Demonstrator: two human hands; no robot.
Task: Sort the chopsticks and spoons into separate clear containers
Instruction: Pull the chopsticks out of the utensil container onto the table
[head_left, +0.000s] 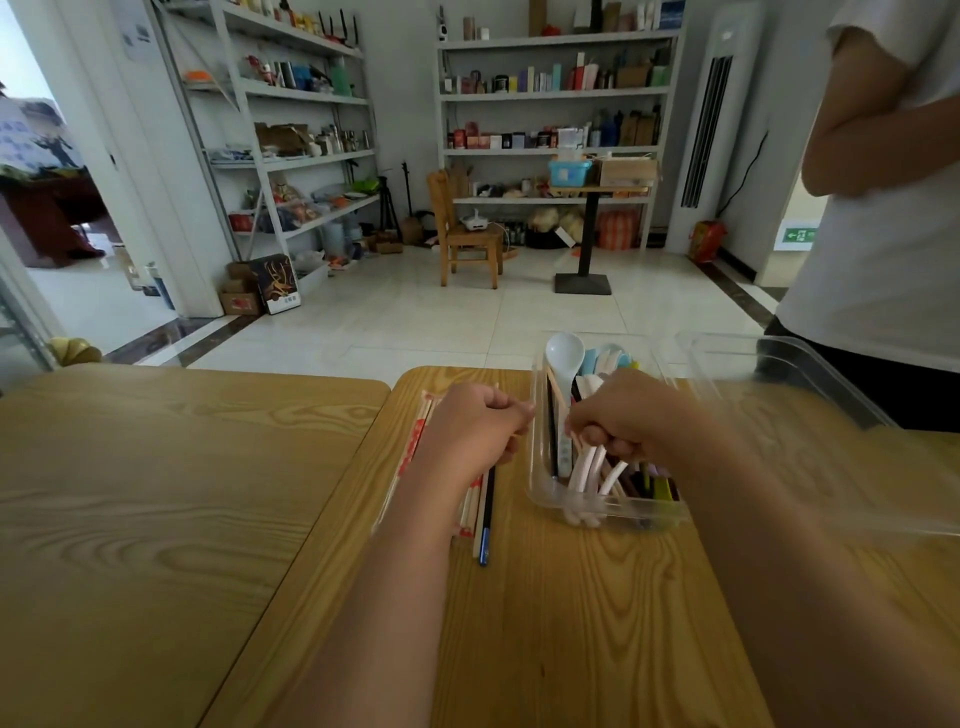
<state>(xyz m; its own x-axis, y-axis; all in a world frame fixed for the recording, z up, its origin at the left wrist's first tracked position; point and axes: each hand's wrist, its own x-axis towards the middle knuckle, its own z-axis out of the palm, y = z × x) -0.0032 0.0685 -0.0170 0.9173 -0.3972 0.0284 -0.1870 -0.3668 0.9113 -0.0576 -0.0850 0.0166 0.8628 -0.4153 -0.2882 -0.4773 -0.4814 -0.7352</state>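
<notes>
A clear container (540, 493) on the wooden table holds mixed spoons (565, 358) and chopsticks. My right hand (618, 415) is inside it, closed around a bundle of white spoon handles (587, 467). My left hand (480, 423) is fisted over chopsticks (485, 514) lying on the table left of the container; whether it grips them is partly hidden. More paper-wrapped chopsticks (410, 452) lie beside my left wrist. A second, larger clear container (779, 358) stands to the right, blurred and with nothing visible in it.
Two wooden tables (156, 493) meet with a gap between them. A person in a white shirt (883, 208) stands at the far right edge of the table. Shelves, a wooden chair (467, 234) and a small stand table are across the tiled floor.
</notes>
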